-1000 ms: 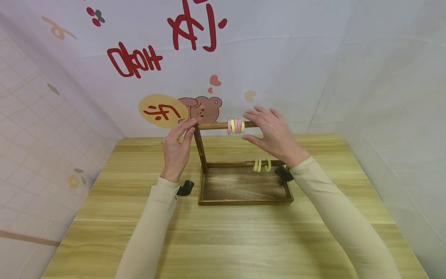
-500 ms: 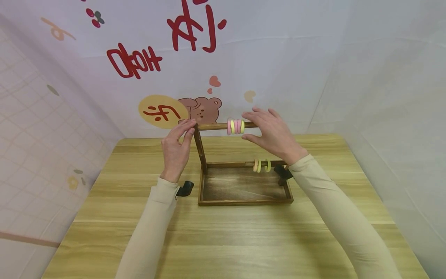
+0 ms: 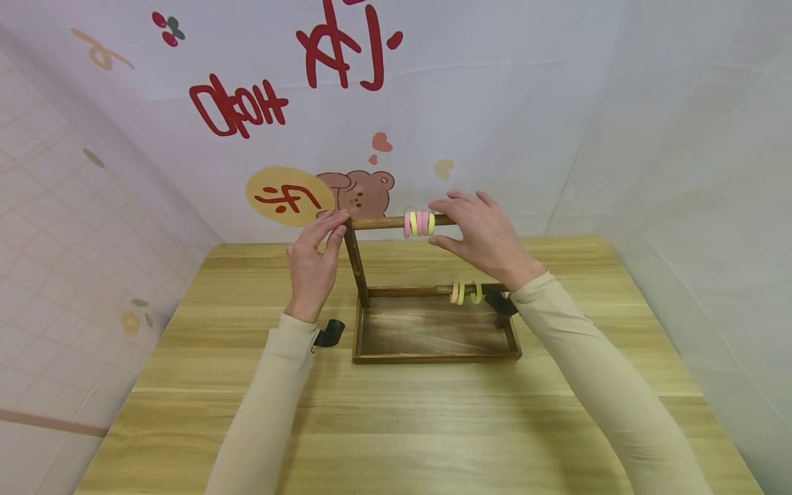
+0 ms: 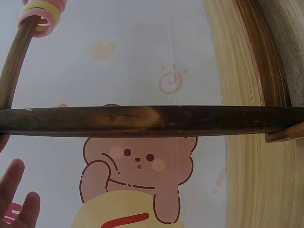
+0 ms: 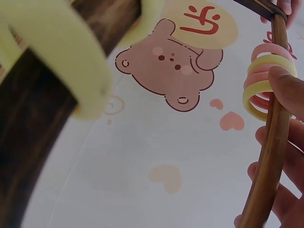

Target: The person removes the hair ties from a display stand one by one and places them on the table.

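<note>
A dark wooden rack [image 3: 436, 359] with a tray base stands on the table. In the head view, my left hand [image 3: 311, 271] holds its upper left corner between thumb and fingertips. Several pink and yellow rings that look like hair ties [image 3: 419, 223] hang side by side on the top bar [image 3: 377, 223]. My right hand [image 3: 491, 237] is just right of them, fingers spread. In the right wrist view, its thumb [image 5: 287, 88] overlaps the rings and its fingers lie behind the bar; contact is unclear. The bar's right end is hidden by that hand.
The lower bar [image 3: 402, 291] carries one orange and two yellow-green rings [image 3: 460, 293]. A wooden post [image 4: 142, 121] crosses the left wrist view. Behind the table [image 3: 396, 426] hangs a white printed cloth [image 3: 495, 124]. Black wrist mounts [image 3: 330, 334] stick out near the tray.
My right hand has shifted very slightly left and down beside the top rings. The left hand, the rack and the rings stay where they were.
</note>
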`<state>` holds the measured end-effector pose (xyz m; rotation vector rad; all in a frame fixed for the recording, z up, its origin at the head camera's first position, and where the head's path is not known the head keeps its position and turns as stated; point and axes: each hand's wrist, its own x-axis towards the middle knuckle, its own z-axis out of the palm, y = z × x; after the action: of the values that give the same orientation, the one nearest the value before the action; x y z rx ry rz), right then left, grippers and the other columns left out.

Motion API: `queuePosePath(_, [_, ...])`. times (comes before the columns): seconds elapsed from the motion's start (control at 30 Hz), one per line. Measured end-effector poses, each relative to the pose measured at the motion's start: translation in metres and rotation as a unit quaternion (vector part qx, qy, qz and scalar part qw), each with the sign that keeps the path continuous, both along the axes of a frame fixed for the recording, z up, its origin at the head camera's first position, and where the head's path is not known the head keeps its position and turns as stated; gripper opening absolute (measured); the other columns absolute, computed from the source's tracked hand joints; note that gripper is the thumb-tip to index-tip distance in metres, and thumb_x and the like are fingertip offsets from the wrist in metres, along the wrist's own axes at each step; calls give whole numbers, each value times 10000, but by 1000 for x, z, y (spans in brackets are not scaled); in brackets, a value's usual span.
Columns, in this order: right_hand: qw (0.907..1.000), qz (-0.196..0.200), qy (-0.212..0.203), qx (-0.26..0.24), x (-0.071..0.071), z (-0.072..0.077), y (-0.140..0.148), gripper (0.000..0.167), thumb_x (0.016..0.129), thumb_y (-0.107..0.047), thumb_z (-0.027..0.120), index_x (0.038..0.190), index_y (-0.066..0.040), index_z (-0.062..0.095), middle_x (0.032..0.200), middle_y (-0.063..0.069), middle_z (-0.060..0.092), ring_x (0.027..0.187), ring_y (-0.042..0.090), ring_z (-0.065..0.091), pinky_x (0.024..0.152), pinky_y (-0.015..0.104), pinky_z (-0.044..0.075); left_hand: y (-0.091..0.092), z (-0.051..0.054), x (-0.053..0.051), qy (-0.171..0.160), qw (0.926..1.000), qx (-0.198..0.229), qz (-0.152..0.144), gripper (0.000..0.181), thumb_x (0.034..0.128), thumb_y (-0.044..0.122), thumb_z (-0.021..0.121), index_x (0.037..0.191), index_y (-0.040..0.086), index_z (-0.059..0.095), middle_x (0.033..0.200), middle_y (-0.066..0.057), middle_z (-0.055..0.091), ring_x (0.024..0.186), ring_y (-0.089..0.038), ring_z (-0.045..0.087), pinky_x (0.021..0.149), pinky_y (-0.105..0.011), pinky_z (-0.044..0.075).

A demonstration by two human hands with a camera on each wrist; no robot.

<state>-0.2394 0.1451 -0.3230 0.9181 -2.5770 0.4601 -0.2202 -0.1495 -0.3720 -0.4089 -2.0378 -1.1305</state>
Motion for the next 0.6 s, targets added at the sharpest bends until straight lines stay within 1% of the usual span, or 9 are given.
queuePosePath(0.3, [9998, -171, -66, 88, -1, -1, -2, 579, 916, -343, 818, 1397, -78, 636, 1374, 104, 668, 1408, 314, 494, 1196, 607, 262, 0, 0, -1, 56, 10000, 28, -46, 244, 1018, 155, 680, 1203, 25, 769, 1226, -136, 738, 1232, -363, 651, 1064, -480, 497])
queuePosePath(0.6, [9997, -216, -47, 79, 0, -1, -4, 551, 909, -334, 826, 1373, -91, 653, 1348, 93, 684, 1388, 313, 516, 1184, 610, 281, 1, -1, -1, 65, 9999, 127, -53, 229, 1007, 138, 694, 1193, 33, 776, 1219, -119, 744, 1223, -360, 656, 1074, -457, 490])
